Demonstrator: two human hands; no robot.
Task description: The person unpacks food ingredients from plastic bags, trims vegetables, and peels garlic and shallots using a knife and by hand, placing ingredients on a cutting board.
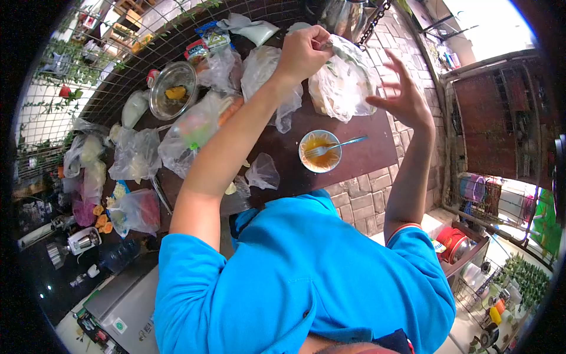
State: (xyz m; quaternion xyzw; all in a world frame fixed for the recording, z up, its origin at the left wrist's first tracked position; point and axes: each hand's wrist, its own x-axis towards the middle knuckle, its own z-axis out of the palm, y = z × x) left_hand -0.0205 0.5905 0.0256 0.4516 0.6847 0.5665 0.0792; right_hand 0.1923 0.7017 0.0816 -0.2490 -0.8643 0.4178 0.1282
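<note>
My left hand [303,54] is closed, its fingers pinching the top edge of a white, thin plastic bag [343,88] near the far edge of the brown table [368,147]. What lies inside the bag is only faintly visible. To the bag's right, my right hand [407,97] is raised with its fingers spread and holds nothing. Nearer to me, a small patterned bowl [303,162] contains an orange-yellow liquid. A metal fork [348,141] rests in it, its handle reaching over the rim to the right.
Several plastic bags [134,154] crowd the table's left side. A glass bowl [154,100] with something yellow stands among them. A metal kettle [342,20] is at the far edge, by a hanging chain [374,26]. Wire mesh [177,20] borders the far left.
</note>
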